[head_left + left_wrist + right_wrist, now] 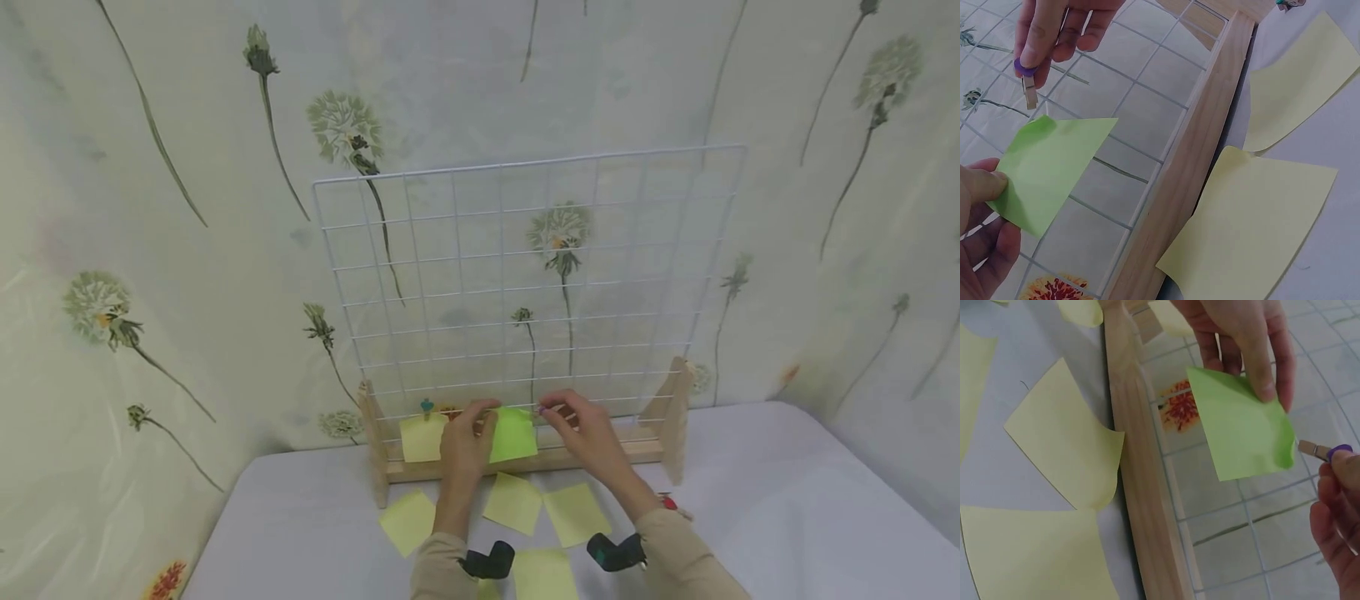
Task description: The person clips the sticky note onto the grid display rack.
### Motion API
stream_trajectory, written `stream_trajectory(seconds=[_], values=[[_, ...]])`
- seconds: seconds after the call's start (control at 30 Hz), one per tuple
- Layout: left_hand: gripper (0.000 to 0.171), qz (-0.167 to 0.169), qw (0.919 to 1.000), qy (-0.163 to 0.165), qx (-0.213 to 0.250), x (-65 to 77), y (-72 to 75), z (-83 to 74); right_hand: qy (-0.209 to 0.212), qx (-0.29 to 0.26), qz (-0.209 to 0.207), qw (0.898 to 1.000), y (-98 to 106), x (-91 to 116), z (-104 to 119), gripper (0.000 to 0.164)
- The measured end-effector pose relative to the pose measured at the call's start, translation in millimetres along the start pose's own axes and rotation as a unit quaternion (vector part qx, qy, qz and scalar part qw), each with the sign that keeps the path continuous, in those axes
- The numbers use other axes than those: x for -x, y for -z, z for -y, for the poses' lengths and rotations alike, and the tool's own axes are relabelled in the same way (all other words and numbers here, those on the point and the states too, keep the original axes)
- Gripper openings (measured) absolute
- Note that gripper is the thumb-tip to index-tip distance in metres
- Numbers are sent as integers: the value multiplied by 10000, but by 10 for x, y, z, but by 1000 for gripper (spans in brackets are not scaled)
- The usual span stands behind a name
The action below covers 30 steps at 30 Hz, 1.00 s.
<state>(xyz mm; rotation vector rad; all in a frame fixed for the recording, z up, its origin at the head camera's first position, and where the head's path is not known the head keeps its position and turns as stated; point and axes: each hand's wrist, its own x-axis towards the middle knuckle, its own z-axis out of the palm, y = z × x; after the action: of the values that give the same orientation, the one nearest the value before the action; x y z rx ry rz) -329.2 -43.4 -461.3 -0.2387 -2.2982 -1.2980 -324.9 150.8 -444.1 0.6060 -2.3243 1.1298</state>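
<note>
My left hand (467, 442) pinches a bright green sticky note (513, 433) by its edge, against the lower part of a white wire grid (517, 267). In the right wrist view the green note's free corner curls slightly. My right hand (588, 429) pinches a small wooden clothespin (1029, 94) with a purple decoration (1339, 451) between thumb and finger. The clothespin's tip points at the note's corner, close beside it. Left of my left hand, a pale yellow sticky note (422, 439) hangs on the grid under a clip with a teal decoration (427, 406).
Wooden feet (677, 417) and a wooden bar (412, 472) hold the grid upright on a white table (300, 517). Several loose yellow sticky notes (513, 503) lie in front of it. A small red item (667, 502) sits by the right forearm. Behind stands a flower-patterned backdrop (225, 125).
</note>
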Motion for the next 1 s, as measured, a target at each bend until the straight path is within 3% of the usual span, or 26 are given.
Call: stream_trajectory(seconds=[0.47, 0.7, 1.0], values=[[16, -4, 9999, -63, -78, -7, 7, -1, 373, 260, -318, 9985, -126, -106, 86, 14], [16, -71, 9999, 0, -154, -8, -16, 15, 818, 812, -742, 9906, -180, -124, 149, 14], [17, -34, 9999, -29, -155, -12, -29, 35, 986, 1131, -930, 9843, -218, -161, 159, 14]])
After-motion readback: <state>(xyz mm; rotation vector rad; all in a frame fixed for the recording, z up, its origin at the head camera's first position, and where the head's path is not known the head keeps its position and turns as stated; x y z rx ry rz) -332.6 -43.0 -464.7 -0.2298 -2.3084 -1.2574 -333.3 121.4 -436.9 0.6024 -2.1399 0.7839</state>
